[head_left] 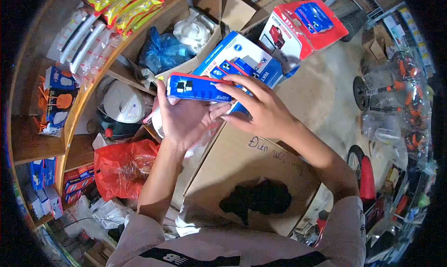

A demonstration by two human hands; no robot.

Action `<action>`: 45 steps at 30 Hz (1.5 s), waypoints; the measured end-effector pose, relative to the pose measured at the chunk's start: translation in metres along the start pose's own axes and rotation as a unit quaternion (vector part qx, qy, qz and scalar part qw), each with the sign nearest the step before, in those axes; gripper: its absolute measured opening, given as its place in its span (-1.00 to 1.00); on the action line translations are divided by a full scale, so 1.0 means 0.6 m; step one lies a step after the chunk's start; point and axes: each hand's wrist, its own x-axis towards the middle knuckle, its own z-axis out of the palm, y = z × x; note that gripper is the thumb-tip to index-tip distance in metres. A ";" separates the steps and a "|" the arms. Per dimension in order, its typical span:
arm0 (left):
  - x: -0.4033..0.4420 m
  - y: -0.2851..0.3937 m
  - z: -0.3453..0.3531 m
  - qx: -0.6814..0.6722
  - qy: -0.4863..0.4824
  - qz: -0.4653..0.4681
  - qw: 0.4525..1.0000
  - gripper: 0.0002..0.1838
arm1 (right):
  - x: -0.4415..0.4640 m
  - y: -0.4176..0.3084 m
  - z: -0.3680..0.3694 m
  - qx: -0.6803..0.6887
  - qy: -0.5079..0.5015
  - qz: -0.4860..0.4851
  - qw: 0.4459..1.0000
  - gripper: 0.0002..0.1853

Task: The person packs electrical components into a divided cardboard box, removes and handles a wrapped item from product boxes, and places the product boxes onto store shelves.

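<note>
A small blue and red box (198, 87) with a picture of black parts lies across my left hand (182, 115). The palm faces up, the thumb rests along the box's left end and the other fingers are under it. My right hand (265, 104) has its fingertips on the box's right end, with the thumb lower, near the left fingertips. Behind it, more small blue boxes (233, 67) sit on a larger blue and white carton (242, 48). A brown cardboard box (247, 167) with handwriting stands below my hands.
To the upper right is a red and white carton (284, 36) with a blue box on top. Wooden shelves (35, 146) with packets curve along the left. A red plastic bag (123, 167) lies beside my left forearm. Wrapped wheeled items (396, 94) stand at the right.
</note>
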 end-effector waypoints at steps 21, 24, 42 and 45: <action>-0.224 -0.122 0.226 0.685 -0.132 0.397 0.596 0.47 | -0.195 -0.262 -0.061 0.109 0.232 -0.027 0.966 -0.15; -0.227 -0.128 0.225 0.677 -0.171 0.394 0.597 0.49 | -0.211 -0.282 -0.071 0.149 0.211 0.002 0.966 -0.10; -0.233 -0.132 0.222 0.502 -0.017 -0.001 0.865 -0.01 | -0.244 -0.293 -0.079 0.088 0.161 0.088 0.979 -0.35; -0.176 -0.093 0.192 0.507 0.006 0.116 0.854 -0.02 | -0.256 -0.290 -0.098 0.088 0.130 0.142 0.977 -0.23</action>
